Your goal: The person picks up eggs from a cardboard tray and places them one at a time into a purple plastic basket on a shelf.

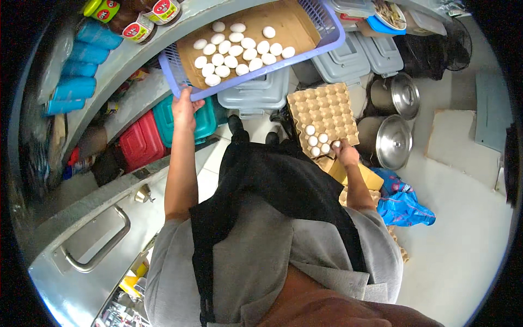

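Head view, left hand gripping basket rim, right hand seemingly pinching 1 egg

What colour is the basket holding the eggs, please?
Light purple basket, seen in the head view.

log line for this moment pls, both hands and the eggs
left hand grips rim of purple plastic basket of white eggs | right hand holds one white egg at brown cardboard egg tray

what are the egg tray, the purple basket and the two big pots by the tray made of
Egg tray: looks like moulded paper pulp, matte tan, dimpled cups. Purple basket: plastic, going by its slotted lattice walls and uniform colour. Pots: probably stainless steel, shiny silver lids with reflections.
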Demonstrator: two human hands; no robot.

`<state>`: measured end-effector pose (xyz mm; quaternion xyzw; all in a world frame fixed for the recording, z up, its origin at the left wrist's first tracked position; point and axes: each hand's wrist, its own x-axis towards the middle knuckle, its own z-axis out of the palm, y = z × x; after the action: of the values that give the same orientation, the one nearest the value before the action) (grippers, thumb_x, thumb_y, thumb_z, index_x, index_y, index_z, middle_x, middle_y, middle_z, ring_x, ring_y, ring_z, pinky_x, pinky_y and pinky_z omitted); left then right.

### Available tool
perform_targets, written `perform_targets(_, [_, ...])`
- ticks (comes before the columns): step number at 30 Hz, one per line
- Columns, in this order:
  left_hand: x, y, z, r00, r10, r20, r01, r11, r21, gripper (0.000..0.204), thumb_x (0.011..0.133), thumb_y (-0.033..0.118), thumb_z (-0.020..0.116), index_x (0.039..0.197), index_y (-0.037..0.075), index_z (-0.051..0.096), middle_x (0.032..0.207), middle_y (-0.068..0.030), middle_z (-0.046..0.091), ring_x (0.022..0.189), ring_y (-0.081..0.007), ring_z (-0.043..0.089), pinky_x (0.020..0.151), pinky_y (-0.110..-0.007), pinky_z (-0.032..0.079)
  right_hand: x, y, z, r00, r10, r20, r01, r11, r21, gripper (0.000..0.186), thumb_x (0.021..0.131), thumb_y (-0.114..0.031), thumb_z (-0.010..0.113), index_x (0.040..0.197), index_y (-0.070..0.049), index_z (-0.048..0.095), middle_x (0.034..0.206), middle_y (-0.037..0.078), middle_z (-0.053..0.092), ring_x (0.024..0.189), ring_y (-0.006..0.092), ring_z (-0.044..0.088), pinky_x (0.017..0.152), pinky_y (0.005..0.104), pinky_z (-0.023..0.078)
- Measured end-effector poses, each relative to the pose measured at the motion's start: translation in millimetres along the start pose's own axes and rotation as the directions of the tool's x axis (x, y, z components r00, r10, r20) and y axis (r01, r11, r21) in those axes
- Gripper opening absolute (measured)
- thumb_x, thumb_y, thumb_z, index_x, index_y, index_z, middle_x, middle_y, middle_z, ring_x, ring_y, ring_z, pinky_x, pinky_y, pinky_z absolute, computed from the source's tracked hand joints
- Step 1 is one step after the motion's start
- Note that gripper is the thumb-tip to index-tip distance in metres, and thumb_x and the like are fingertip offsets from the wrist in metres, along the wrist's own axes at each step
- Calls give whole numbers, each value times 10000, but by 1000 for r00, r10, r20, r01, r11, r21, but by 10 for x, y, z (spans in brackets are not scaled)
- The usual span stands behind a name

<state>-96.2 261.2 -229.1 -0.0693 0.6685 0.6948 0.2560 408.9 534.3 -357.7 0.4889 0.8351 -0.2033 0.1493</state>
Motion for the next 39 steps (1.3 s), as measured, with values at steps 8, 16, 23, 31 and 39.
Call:
perform_targets(8, [26, 19, 31, 999, 9, 32, -9, 1000, 14, 291, 929, 226, 598, 1171, 80, 526, 951, -55, 642, 718, -160, 651, 547, -295, 555, 155, 120, -285, 950, 174, -260, 181, 371, 911, 216, 922, -203, 638, 1027, -14, 633, 840, 28, 653, 690, 103, 574, 630, 253, 486])
perform_targets(16, [-28, 0, 53, 999, 55, -1, -55, 998, -16, 318, 919, 218, 605, 1180, 60, 515, 951, -64, 636, 700, -160, 640, 534, -297, 557, 840, -2539, -2553, 742, -459, -490, 652, 665, 365, 391, 878, -347, 684, 1096, -26, 639, 1003, 153, 718, 963, 270, 698, 820, 374, 533])
perform_targets(23, [-57, 62, 103, 999, 15, -34, -15, 1000, -5, 353, 920, 211, 589, 1217, 41, 500, 963, -82, 640, 693, -171, 641, 535, -298, 555, 2569, -3618, -2069, 908, -380, -175, 367, 925, -101, 525, 854, -436, 665, 1168, -18, 619, 1111, 234, 681, 1008, 348, 680, 886, 445, 523])
perform_targets(31, [42, -54, -26, 1000, 23, 19, -23, 1000, -12, 380, 928, 237, 592, 1238, 35, 509, 988, -94, 661, 726, -179, 652, 535, -296, 548, 2838, -3466, -1918, 864, -493, -108, 498, 867, 30, 448, 878, -395, 637, 1184, -69, 654, 1115, 204, 695, 1013, 338, 681, 892, 419, 525])
perform_targets(39, [117, -104, -89, 999, 35, 4, -35, 998, 47, 352, 931, 252, 589, 1201, 29, 547, 957, -89, 657, 701, -169, 642, 536, -289, 540, 1219, -1997, -2065, 808, -315, -498, 556, 686, 469, 354, 904, -324, 667, 1159, -79, 671, 964, 79, 719, 858, 178, 668, 792, 322, 535])
